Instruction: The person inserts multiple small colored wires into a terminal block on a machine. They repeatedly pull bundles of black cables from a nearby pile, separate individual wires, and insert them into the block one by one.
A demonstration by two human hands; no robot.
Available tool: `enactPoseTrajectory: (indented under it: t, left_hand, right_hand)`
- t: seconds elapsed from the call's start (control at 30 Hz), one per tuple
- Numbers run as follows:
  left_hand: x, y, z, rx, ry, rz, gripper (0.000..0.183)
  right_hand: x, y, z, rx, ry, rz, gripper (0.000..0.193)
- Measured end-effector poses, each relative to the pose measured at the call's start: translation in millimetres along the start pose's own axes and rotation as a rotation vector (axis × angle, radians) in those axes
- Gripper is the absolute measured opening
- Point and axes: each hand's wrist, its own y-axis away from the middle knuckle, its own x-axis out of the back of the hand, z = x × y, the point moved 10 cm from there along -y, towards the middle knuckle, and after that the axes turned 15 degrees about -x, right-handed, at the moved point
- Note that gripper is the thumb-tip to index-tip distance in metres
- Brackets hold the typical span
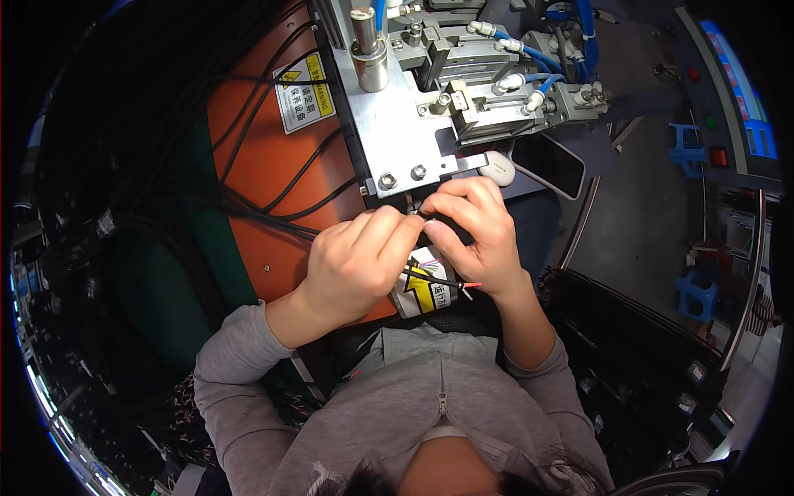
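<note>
Just below the front edge of a metal machine plate, my two hands meet fingertip to fingertip. My left hand is closed in a pinch, and black cables run into it from the left. My right hand also pinches, thumb against the fingers; the small thing between its fingertips is mostly hidden. Under my left hand a black cable end sticks out to the right, its thin red and white wires bare at the tip. Beside it lie more fine coloured wires, over a white label with a yellow arrow.
Metal cylinders with blue air hoses stand on the machine. A white rounded case and a phone lie right of the plate. An orange panel with loose cables is at left. A screen and blue stools are far right.
</note>
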Motion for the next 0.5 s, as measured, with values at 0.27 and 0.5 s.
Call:
enactPoseTrajectory:
  t: [0.27,0.5]
  left_hand:
    - [1,3,-2,0.105,-0.114,-0.21,0.023]
    - [3,9,-5,0.147,-0.172,-0.231,0.023]
  right_hand:
    - [1,-3,-6,0.035,0.026,-0.006,0.014]
    - [-7,10,-39,0.279,-0.32,-0.247,0.026]
